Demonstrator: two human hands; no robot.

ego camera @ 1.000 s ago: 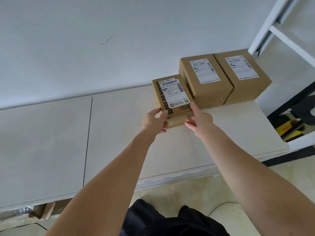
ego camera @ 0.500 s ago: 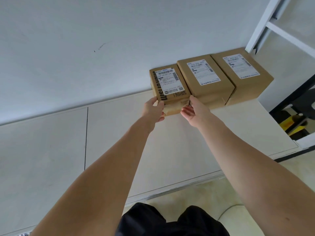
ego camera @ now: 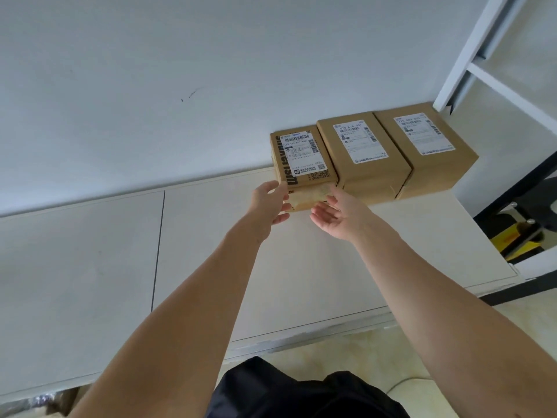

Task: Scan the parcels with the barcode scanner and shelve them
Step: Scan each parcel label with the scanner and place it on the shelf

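Note:
Three brown cardboard parcels with white labels stand in a row against the wall on the white shelf (ego camera: 376, 251). The leftmost, smaller parcel (ego camera: 301, 164) has black lettering down its side. The middle parcel (ego camera: 363, 155) and the right parcel (ego camera: 425, 146) touch each other. My left hand (ego camera: 269, 203) touches the small parcel's front left corner with relaxed fingers. My right hand (ego camera: 334, 214) is open, palm up, just in front of that parcel's lower right edge. No barcode scanner is in view.
A white shelf post (ego camera: 470, 52) and crossbar rise at the upper right. Black and yellow equipment (ego camera: 524, 233) sits past the shelf's right end. A seam (ego camera: 158, 248) divides the shelf board; the shelf's left part stretches away bare.
The small parcel slid back to the wall, in line with the other two. Both hands have loosened their hold; the right hand has come off and opened.

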